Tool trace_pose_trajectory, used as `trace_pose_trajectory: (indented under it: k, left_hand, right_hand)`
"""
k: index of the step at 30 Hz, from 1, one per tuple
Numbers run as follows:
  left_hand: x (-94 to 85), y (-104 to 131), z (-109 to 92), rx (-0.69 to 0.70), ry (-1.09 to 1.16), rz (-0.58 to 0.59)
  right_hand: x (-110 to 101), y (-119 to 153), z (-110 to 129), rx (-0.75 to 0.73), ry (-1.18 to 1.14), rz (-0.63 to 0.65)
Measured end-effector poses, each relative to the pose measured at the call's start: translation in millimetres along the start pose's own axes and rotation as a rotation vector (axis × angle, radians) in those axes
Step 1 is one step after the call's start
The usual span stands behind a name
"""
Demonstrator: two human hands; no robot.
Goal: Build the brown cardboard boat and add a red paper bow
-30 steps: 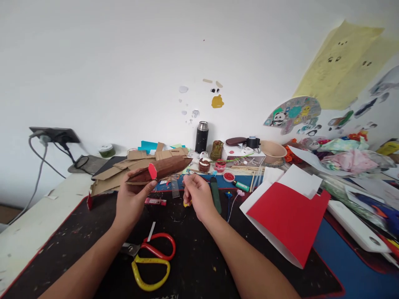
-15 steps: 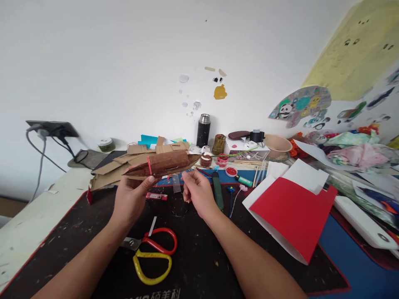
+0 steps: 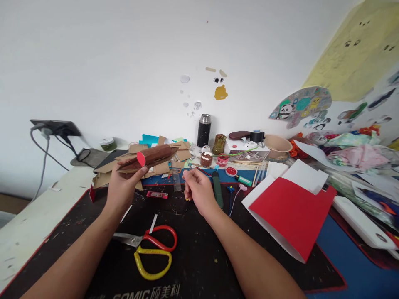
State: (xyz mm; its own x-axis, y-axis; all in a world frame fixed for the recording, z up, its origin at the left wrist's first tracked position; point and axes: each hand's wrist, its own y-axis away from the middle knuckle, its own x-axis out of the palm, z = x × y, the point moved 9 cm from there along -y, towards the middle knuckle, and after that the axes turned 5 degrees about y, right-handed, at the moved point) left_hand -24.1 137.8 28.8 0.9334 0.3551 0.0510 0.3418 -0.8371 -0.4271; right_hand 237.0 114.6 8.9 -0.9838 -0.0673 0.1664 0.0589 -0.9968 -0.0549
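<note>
My left hand (image 3: 123, 187) grips a brown painted cardboard model boat (image 3: 157, 157) by one end, thumb in front and fingers beneath. The boat has pointed ends, a rounded cover and a red disc facing me on the cover's near end. My right hand (image 3: 199, 189) is apart from it, thumb and fingers pinched together; whatever may be between them is too small or hidden to make out. Below, open scissors (image 3: 154, 249) with one red and one yellow handle lie on the black mat (image 3: 193, 265). A pink tube (image 3: 156, 195) rests between the hands.
Cardboard scraps (image 3: 106, 168) pile behind my left hand. A black flask (image 3: 204, 131), jars and a white box stand along the wall. To the right lies a red sheet (image 3: 293, 211). A green cutter (image 3: 217, 189) is beside my right hand; cables (image 3: 37, 166) hang at left.
My left hand has moved slightly left and turned the boat, so the red disc now faces me and the far tip has drawn away from my right hand. My right hand stays nearly still.
</note>
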Motion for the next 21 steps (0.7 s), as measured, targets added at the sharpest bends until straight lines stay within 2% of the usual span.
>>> trace_pose_trajectory:
  k: [3,8,15,21]
  left_hand:
    - [-3.9,-6,17,-0.097,0.061,-0.009]
    - [8.8,-3,24,-0.166,0.064,0.043]
    - [14.5,-5,31,-0.172,-0.073,0.089]
    - [5.6,-8,23,-0.112,-0.246,0.061]
  right_hand:
    - [-3,-1,2,-0.006,0.001,-0.014]
    - [-6,-2,3,-0.002,0.004,-0.041]
    - [0,-2,0,0.015,0.008,0.006]
    - [1,-1,-1,0.013,0.038,0.025]
